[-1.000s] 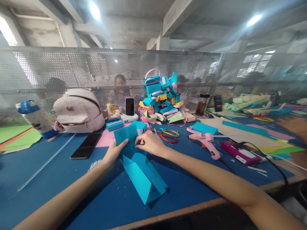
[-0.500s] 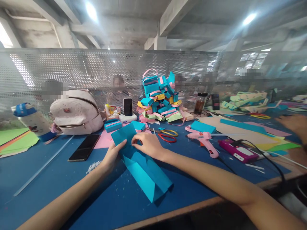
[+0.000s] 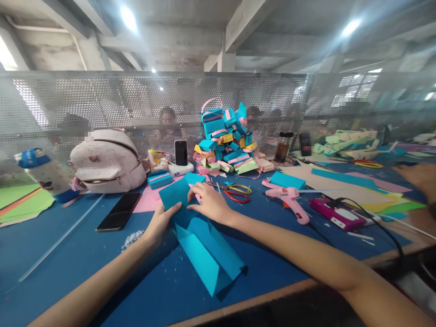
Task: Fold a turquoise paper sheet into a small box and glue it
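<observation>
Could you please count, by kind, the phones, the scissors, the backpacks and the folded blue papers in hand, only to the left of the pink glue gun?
Phones: 2 (one flat, one upright)
Scissors: 1 pair
Backpack: 1
Folded blue paper in hand: 1
Total: 5

From my distant post, I am seeing the left hand (image 3: 162,220) only partly, because the blue paper (image 3: 199,252) is hiding most of its fingers. The right hand (image 3: 214,203) is covering some of this paper. The picture's edges are cutting off a co-worker's hand (image 3: 416,178) and the green sheets (image 3: 20,193). People (image 3: 167,129) behind the perforated screen (image 3: 119,97) are appearing blurred. The jar (image 3: 284,149) is perhaps holding something brown.
</observation>
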`<state>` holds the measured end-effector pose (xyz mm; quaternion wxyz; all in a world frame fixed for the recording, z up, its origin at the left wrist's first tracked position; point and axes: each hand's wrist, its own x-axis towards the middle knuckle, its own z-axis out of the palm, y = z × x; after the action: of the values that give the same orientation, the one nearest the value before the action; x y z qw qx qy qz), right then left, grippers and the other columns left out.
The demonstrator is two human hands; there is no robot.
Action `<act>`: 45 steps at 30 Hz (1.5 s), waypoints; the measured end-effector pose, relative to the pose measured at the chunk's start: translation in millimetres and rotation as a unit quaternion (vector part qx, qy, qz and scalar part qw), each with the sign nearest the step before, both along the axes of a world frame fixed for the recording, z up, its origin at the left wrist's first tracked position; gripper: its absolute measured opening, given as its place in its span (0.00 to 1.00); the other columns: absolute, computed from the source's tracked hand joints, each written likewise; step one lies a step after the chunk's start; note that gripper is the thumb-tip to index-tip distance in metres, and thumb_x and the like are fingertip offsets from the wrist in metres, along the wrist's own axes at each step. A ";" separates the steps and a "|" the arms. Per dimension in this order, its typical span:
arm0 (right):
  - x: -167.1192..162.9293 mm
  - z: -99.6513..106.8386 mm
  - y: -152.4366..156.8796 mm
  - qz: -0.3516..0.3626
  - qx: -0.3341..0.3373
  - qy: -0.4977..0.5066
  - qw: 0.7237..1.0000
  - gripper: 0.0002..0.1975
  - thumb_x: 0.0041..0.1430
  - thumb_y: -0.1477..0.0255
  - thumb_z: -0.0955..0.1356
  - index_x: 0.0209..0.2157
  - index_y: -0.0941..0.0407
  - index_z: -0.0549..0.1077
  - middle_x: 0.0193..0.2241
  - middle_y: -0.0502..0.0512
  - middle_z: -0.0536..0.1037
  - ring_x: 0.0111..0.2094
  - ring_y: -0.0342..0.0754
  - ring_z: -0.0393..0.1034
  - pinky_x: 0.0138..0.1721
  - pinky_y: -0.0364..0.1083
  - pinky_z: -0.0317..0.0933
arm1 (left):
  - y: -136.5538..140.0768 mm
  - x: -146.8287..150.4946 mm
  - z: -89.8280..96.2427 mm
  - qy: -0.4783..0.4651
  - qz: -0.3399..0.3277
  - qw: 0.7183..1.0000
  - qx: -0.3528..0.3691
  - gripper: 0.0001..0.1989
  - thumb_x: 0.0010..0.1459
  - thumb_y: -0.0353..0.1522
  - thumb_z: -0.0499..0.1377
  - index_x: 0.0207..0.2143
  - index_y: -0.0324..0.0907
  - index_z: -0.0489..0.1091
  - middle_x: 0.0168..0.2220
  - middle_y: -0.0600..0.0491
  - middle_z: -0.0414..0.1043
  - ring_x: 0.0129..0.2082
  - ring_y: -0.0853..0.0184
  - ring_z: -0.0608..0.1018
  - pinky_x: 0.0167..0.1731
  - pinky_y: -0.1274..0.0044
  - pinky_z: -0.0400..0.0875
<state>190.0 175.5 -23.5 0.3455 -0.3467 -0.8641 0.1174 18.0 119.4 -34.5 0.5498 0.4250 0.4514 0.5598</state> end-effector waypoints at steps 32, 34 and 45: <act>-0.8 -21.5 25.7 0.174 -0.266 0.104 0.942 0.21 0.46 0.69 0.76 0.43 0.59 0.75 0.37 0.55 0.80 0.40 0.54 0.74 0.41 0.48 0.69 | 24.8 -25.2 0.7 0.256 -0.004 0.960 0.110 0.29 0.31 0.42 0.75 0.38 0.37 0.78 0.38 0.43 0.82 0.42 0.45 0.81 0.44 0.60 0.77; 2.7 -16.7 25.6 0.175 -0.250 0.070 0.950 0.26 0.42 0.70 0.77 0.45 0.59 0.74 0.37 0.54 0.80 0.39 0.52 0.75 0.39 0.47 0.68 | 23.9 -24.5 0.8 0.266 0.000 0.957 0.114 0.29 0.31 0.43 0.74 0.37 0.37 0.78 0.37 0.43 0.82 0.41 0.45 0.82 0.42 0.60 0.78; 11.2 -5.2 26.2 0.105 -0.165 -0.061 0.979 0.09 0.48 0.73 0.75 0.33 0.60 0.76 0.31 0.53 0.79 0.33 0.48 0.72 0.32 0.42 0.61 | 27.5 -27.9 -2.6 0.297 -0.001 0.943 0.148 0.29 0.35 0.46 0.73 0.39 0.39 0.78 0.42 0.44 0.81 0.45 0.46 0.81 0.48 0.60 0.76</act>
<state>201.3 201.8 -28.7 0.2160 -0.3127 -0.8839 0.2724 -9.9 146.9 -37.0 0.3216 0.6493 0.5059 0.4681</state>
